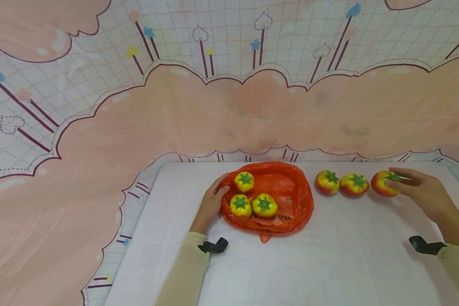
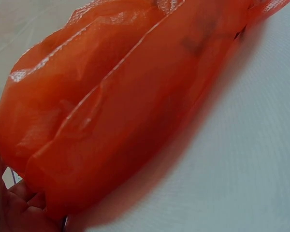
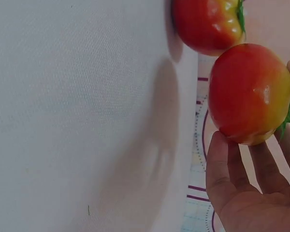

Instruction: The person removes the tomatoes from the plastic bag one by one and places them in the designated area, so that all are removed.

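Note:
My left hand (image 1: 210,203) grips the left rim of a red plastic bag (image 1: 304,195), thumb over the edge. The bag lies with its mouth spread wide, and three yellow tomatoes with green star-shaped leaves, one of them a tomato (image 1: 265,205) near the middle, sit inside it. In the left wrist view the bag's side (image 2: 135,111) fills most of the picture and partly hides the fingers. At the right, my right hand (image 1: 424,191) holds a red-and-yellow tomato (image 3: 249,94) between thumb and fingers. Its shadow falls on the table in the right wrist view.
Two more red-and-yellow tomatoes, the left tomato (image 1: 326,183) and the right tomato (image 1: 354,185), stand side by side between the bag and my right hand. All rest on a white table (image 1: 329,263). A patterned pink cloth (image 1: 233,110) hangs behind it.

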Tool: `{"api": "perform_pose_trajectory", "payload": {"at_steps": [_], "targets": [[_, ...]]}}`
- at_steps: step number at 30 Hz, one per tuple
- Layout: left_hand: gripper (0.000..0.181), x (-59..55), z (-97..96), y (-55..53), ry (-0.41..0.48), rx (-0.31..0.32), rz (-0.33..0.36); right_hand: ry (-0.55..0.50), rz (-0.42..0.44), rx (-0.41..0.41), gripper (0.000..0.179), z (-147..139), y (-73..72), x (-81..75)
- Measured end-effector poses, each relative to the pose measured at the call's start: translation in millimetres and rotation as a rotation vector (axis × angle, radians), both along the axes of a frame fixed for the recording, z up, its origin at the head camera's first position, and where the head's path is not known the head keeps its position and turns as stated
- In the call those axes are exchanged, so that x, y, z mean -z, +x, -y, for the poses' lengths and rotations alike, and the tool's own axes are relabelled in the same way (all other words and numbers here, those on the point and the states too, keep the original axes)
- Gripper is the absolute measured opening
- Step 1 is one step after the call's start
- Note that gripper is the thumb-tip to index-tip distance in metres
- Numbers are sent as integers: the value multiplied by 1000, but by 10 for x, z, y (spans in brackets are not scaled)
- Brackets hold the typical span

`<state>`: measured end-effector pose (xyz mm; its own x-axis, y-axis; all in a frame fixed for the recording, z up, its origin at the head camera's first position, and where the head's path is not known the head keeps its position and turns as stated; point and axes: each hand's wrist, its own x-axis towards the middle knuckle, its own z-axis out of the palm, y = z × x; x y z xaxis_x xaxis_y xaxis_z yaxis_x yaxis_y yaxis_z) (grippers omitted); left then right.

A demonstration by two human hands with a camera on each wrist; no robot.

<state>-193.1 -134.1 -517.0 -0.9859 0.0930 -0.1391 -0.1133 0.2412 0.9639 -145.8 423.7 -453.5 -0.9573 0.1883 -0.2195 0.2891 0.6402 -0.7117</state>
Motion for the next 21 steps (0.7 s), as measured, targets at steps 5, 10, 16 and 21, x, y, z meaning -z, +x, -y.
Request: {"api": "perform_pose_trajectory", "payload": {"at_steps": [5,10,16,21], "targets": [[43,-5,1,8,-3,-2,-4,-12,17,-6,90,0,-15,6],[42,-3,2,10,-1,-3,-8,-19,40,-24,91,-9,-46,24],[42,-4,-1,12,-10,-6,-2,-19,63,-25,93,-34,-85,72],[42,-14,-7,13,-19,-11,1,-36,68,-32,93,-36,-97,109]]}}
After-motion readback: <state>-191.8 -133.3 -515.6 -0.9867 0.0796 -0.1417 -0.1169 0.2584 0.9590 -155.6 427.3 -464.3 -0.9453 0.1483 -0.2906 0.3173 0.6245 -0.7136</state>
